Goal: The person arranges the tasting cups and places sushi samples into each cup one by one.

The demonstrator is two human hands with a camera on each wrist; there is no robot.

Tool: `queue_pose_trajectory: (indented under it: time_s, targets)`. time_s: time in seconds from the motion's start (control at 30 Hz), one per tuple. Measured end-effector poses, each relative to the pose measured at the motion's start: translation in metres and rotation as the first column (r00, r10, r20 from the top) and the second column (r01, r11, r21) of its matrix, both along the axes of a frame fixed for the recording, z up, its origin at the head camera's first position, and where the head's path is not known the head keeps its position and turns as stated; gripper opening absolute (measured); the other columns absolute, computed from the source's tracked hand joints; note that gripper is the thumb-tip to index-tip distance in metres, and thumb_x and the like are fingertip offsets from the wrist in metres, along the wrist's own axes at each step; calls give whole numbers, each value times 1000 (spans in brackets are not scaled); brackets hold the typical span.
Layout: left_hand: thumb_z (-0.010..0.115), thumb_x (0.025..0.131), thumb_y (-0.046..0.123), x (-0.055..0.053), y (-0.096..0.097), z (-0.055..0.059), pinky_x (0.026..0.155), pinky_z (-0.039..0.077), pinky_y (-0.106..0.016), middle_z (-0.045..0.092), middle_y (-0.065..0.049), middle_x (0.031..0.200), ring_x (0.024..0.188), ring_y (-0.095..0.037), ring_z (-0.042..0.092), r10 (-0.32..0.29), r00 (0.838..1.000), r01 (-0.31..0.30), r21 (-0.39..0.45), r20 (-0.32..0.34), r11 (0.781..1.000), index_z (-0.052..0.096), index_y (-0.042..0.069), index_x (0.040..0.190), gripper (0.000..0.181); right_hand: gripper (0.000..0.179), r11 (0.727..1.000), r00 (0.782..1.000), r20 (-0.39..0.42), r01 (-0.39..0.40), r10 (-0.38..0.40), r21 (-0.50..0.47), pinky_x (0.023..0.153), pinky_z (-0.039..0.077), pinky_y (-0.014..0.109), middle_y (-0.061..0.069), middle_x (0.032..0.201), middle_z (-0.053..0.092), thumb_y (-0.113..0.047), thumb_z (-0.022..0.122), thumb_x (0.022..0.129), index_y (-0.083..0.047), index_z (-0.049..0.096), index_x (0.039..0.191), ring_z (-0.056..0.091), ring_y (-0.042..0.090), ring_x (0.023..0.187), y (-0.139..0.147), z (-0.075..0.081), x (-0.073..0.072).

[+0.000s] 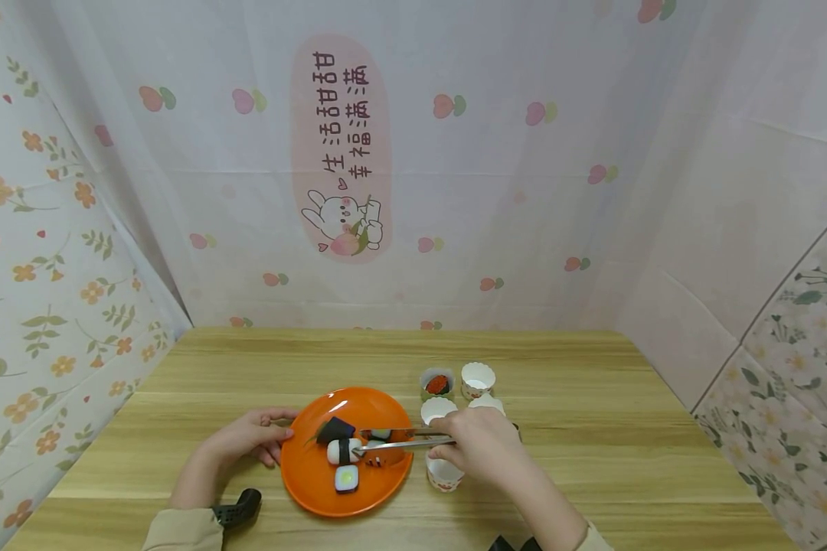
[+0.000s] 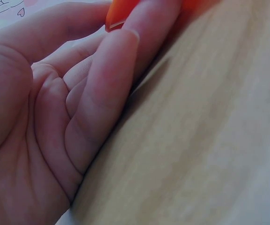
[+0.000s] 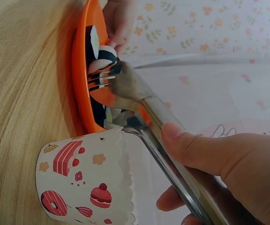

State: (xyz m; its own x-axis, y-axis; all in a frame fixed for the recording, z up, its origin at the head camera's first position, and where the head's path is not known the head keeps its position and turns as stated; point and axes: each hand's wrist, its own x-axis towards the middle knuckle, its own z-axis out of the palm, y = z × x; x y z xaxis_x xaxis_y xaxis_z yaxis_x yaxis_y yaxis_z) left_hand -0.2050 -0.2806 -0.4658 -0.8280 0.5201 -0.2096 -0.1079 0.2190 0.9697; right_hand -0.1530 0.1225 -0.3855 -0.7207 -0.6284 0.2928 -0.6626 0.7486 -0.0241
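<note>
An orange plate point(image 1: 317, 490) holds toy-like sushi pieces. On it are a dark cone-shaped hand roll point(image 1: 334, 430), a white rice piece with a black band point(image 1: 343, 451) and a square roll with a green centre point(image 1: 347, 480). Another roll point(image 1: 380, 434) is partly hidden behind metal tongs point(image 1: 406, 443). My right hand point(image 1: 482, 444) grips the tongs, whose tips are apart over the plate, one close beside the banded piece; contact is unclear. At the plate's left edge, my left hand point(image 1: 251, 436) holds the rim point(image 2: 116, 16) between thumb and fingers.
Several paper cups stand right of the plate, some partly behind my right hand. One cup point(image 1: 429, 390) contains an orange-topped dark piece point(image 1: 437, 384). A patterned cup point(image 3: 83, 178) stands close to the plate, below the tongs in the head view. Printed curtains point(image 1: 413, 191) surround the wooden table point(image 1: 593, 428).
</note>
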Motion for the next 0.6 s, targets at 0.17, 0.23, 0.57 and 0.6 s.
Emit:
queue_pose_trajectory:
  time_s: [0.17, 0.23, 0.57, 0.6]
  targets:
    - [58, 97, 14, 0, 0, 1, 56, 54, -25, 66, -11, 78, 62, -15, 64, -6, 1000, 6, 12, 6, 1000, 36, -12, 139, 54, 29, 1000, 1000, -2, 0, 1, 6, 43, 30, 21, -15, 70, 60, -45, 75, 77, -21, 73, 93, 39, 2, 51, 1, 2, 0]
    - [57, 97, 14, 0, 0, 0, 56, 54, -25, 66, -10, 78, 62, -15, 65, -14, 1000, 14, 19, 2, 1000, 36, -13, 139, 54, 28, 1000, 1000, -12, -7, 7, 5, 43, 30, 21, -16, 70, 59, -45, 76, 77, -21, 72, 92, 39, 2, 50, 2, 2, 0]
    - [56, 97, 13, -2, 0, -2, 54, 54, -24, 67, -11, 76, 61, -14, 64, -33, 999, 33, 34, -5, 999, 34, -14, 139, 55, 34, 1000, 1000, 1, 1, -1, -19, 43, 35, 20, -9, 73, 67, -42, 75, 79, -17, 75, 100, 42, 0, 49, 6, 7, -2]
    - [56, 97, 13, -2, 0, -2, 54, 54, -24, 67, -11, 76, 61, -14, 64, -33, 999, 33, 35, -6, 999, 34, -14, 139, 55, 33, 1000, 1000, -3, 1, -1, -20, 44, 34, 20, -10, 72, 65, -42, 75, 79, -17, 74, 99, 42, 0, 50, 7, 7, -2]
